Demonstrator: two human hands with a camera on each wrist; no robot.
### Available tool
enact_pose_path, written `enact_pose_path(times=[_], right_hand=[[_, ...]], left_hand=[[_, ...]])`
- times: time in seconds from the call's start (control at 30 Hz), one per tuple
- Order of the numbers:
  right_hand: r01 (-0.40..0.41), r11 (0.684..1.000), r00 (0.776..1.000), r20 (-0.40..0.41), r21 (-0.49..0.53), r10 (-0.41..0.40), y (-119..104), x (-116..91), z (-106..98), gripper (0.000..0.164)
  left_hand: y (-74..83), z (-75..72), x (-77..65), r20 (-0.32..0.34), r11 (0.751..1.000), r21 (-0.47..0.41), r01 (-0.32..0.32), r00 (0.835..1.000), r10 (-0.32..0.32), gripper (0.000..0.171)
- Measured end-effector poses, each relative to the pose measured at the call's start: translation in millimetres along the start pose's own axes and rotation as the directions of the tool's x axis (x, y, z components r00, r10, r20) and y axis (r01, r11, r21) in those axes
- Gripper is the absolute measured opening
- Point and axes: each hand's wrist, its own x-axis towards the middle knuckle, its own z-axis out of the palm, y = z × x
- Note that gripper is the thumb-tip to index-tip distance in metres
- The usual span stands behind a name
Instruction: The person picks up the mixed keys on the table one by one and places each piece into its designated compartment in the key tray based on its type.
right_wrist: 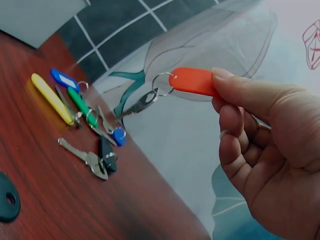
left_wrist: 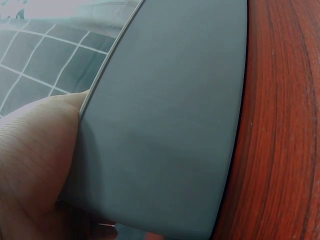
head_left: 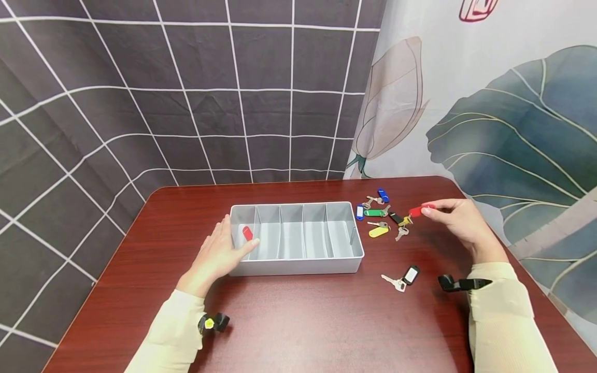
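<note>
My right hand [head_left: 462,223] pinches a red key tag [right_wrist: 192,81] by one end, thumb against fingers. From the tag's ring hangs a key [right_wrist: 142,103], above the table in the right wrist view. My left hand [head_left: 216,254] holds the left end of a grey divided box [head_left: 298,267], its thumb over the front rim and its fingers along the left side. Another red key tag [head_left: 247,233] lies in the box's leftmost compartment. In the left wrist view the box's front wall [left_wrist: 165,115] fills the middle, and most of the fingers are hidden.
Right of the box lie tagged keys: green [head_left: 373,213], yellow [head_left: 379,232], blue [head_left: 383,195], another blue [head_left: 359,212] and black [head_left: 396,217]. A black-tagged key [head_left: 410,275] lies nearer the front. A curtain with white lines [head_left: 261,103] hangs behind the wooden table [head_left: 298,321].
</note>
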Motion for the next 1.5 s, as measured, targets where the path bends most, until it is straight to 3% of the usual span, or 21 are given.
enact_pose_path(times=[0.43,1.5], right_hand=[[0.014,1.0,1.0,-0.02,0.007,-0.014,-23.4,-4.1,4.0,0.05],[0.185,0.982,0.982,-0.054,0.046,-0.183,-55.4,-8.8,28.2,0.03]], left_hand=[[-0.2,0.3,0.1,-0.001,1.0,0.002,-0.003,1.0,0.003,0.116],[-0.8,-0.9,-0.7,-0.005,1.0,-0.001,-0.009,1.0,0.009,0.115]])
